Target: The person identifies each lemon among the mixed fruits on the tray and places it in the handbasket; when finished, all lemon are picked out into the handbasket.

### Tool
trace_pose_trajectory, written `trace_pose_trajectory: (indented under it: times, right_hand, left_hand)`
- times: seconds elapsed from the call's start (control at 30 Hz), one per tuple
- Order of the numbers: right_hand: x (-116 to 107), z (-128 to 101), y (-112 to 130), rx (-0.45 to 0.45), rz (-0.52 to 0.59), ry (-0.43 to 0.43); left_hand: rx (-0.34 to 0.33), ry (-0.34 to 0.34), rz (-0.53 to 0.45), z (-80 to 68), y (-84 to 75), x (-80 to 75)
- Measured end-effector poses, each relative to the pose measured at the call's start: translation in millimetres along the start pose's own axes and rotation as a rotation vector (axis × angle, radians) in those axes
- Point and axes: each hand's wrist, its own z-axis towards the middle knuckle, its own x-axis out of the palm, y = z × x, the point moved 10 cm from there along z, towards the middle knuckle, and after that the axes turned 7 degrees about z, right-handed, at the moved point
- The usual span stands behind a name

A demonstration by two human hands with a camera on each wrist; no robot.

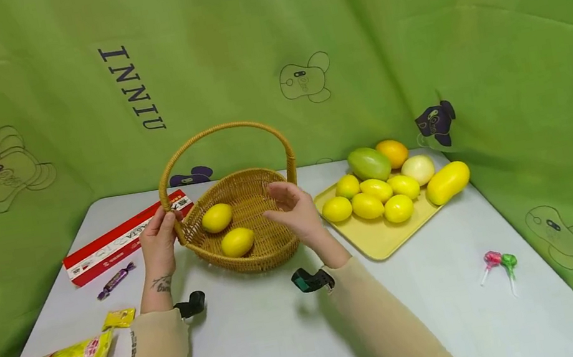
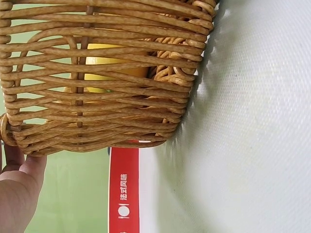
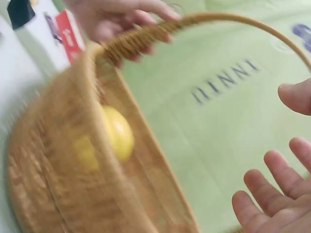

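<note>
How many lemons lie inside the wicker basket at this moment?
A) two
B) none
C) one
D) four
A: the head view shows two lemons, one and another, lying in the wicker basket, while the left hand grips the basket where the handle meets the rim and the right hand is open above its right rim, holding nothing.

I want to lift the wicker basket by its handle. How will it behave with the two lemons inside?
The wicker basket looks stiff and probably light. The two lemons lie loose on its shallow floor, so they may roll if it tilts. The left hand grips it where the handle joins; lifting there could tip it.
</note>
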Motion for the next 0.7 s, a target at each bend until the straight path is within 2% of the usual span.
trace_pose_trajectory:
  times: [0.13, 0.27, 0.47, 0.6, 0.7]
  right_hand:
    - [-52.2, -7.4, 13.7, -0.042, 0.037, -0.133]
    - [-114.3, -19.1, 22.9, -0.067, 0.061, -0.316]
    - [-198.6, -41.5, 17.0, -0.099, 0.059, -0.583]
    - [-239.2, -60.2, 3.6, -0.086, 0.029, -0.753]
    - [-257.7, -71.7, -6.9, -0.058, 0.01, -0.846]
  left_hand:
    - [-0.005, -0.01, -0.021, -0.3, 0.3, -0.6]
    - [-0.014, -0.015, -0.041, 0.4, 1.4, -0.4]
    - [-0.022, -0.017, -0.057, -0.2, 1.5, -0.9]
    - [-0.045, -0.024, -0.061, -1.0, 3.2, -1.7]
    - [-0.042, -0.023, -0.053, -1.6, 2.6, -0.6]
